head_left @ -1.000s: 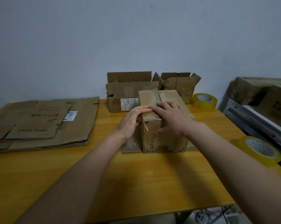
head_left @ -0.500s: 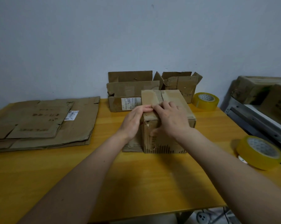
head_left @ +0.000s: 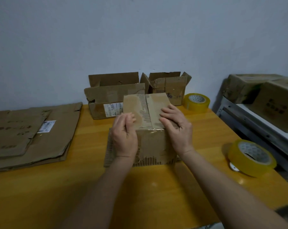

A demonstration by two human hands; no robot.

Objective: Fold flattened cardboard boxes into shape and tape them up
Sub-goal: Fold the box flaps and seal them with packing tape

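A folded cardboard box (head_left: 146,109) stands on the yellow table (head_left: 90,187) in the middle, its top flaps closed with clear tape along the seam and over the near edge. My left hand (head_left: 123,138) is at the box's near left corner, fingers curled over the top edge. On the right half of the top lies my right hand (head_left: 176,128), fingers straight and pressing down, thumb at the near edge. A torn strip of corrugated card pokes out from under the box on the left.
A stack of flattened boxes (head_left: 32,133) lies at the left. Two open boxes (head_left: 113,96) (head_left: 169,86) stand against the wall behind. One yellow tape roll (head_left: 196,103) sits at the back right, another (head_left: 250,157) near the right edge. More cartons (head_left: 272,103) rest on a shelf at right.
Both hands slid apart along the box's near top edge, from the middle seam out toward the left and right corners.
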